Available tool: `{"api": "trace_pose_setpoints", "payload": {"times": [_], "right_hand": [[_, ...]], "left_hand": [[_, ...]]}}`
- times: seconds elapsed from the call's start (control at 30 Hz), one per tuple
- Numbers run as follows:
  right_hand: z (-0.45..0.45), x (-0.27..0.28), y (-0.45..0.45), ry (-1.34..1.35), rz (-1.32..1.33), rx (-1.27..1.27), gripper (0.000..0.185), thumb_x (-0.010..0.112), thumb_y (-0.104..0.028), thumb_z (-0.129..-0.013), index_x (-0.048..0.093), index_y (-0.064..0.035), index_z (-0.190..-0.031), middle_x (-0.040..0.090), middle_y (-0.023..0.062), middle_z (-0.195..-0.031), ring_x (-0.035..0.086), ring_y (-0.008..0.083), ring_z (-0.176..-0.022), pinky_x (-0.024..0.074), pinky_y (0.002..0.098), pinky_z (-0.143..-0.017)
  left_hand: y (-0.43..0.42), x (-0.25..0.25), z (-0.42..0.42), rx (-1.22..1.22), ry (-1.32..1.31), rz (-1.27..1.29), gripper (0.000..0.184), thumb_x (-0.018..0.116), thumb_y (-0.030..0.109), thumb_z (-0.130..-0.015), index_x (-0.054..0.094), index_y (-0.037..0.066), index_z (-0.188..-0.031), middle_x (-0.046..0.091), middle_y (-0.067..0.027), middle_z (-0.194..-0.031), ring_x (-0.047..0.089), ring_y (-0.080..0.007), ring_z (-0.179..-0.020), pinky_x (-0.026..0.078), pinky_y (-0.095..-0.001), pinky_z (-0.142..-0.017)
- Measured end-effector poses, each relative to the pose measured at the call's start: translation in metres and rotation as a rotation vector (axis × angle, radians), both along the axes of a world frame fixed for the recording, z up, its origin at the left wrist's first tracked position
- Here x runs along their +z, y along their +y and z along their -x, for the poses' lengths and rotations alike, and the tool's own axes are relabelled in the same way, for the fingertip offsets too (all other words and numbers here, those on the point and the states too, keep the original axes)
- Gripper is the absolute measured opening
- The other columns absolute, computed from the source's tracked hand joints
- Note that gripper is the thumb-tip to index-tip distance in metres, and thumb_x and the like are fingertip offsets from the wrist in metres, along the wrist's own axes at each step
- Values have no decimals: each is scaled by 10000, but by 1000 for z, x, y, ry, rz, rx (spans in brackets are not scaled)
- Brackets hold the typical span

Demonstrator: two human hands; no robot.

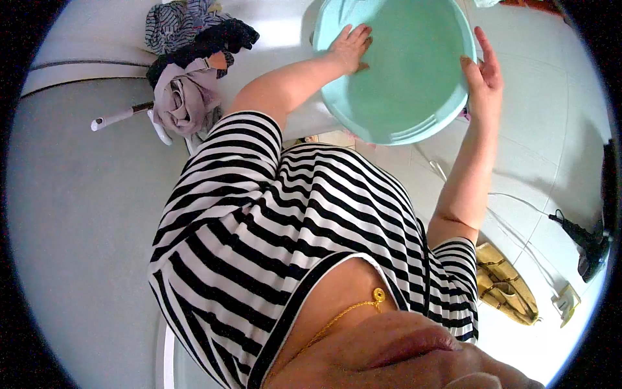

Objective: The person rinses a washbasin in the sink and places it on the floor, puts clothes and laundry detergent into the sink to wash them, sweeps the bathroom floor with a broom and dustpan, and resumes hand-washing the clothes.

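A large pale green basin (414,71) is at the top of the head view. My left hand (352,49) reaches over its left rim, fingers spread against the inside; nothing is gripped in it. At the right rim is my right hand (486,74), its thumb at the edge and its fingers stretched along the outside, holding the basin's side. Whether the basin holds water cannot be made out.
Left of the basin lie crumpled clothes (184,97), beside a white handle (113,119). On the tiled floor at right are a tan woven item (502,285), a black object (586,243), cables and a white plug block (567,301).
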State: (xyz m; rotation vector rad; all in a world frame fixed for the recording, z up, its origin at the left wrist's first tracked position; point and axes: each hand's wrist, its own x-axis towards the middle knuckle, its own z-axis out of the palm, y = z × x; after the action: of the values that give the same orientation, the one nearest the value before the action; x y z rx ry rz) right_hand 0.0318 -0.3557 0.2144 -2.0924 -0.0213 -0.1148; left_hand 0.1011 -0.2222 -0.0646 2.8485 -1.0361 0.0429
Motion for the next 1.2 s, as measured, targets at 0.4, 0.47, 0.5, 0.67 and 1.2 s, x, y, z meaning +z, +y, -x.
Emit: {"api": "trace_pose_setpoints", "payload": {"times": [0.4,0.47,0.5,0.67,1.2], "right_hand": [[-3,-52,-40,-180,-81,-122,554,583,-43,-821,385,-51,-1337,576,0,-821,470,32,-629,388,164,-567],[-1,-39,-51,-176,-131,-96,559,602,-65,-816,393,-45,-1333,579,0,-803,479,33,-632,399,171,-569],[-2,-37,-68,-146,-79,-102,546,607,-73,-814,411,-46,-1322,596,8,-837,505,40,-661,420,180,-604],[-11,-24,-82,-66,-245,2,475,580,-89,-811,475,-42,-1271,626,61,-1015,577,96,-833,468,242,-749],[-37,-33,-95,60,-360,-93,441,568,-61,-808,506,-49,-1244,611,79,-1066,594,132,-861,493,248,-734]], "left_hand": [[0,115,85,-413,1223,879,763,208,663,-871,376,93,-1350,337,-135,-1406,330,-302,-1283,262,-376,-1065],[6,76,89,-425,1143,653,767,222,674,-861,382,104,-1350,347,-132,-1401,336,-299,-1282,264,-396,-1061],[12,64,86,-434,1060,430,772,236,685,-850,388,116,-1349,357,-129,-1396,341,-297,-1281,267,-417,-1057],[15,40,34,-298,390,-199,694,364,612,-854,408,119,-1340,320,-113,-1416,246,-268,-1325,182,-431,-1075],[-46,51,15,-266,38,591,769,524,500,-839,187,127,-1420,158,-196,-1453,144,-378,-1345,204,-505,-1063]]}}
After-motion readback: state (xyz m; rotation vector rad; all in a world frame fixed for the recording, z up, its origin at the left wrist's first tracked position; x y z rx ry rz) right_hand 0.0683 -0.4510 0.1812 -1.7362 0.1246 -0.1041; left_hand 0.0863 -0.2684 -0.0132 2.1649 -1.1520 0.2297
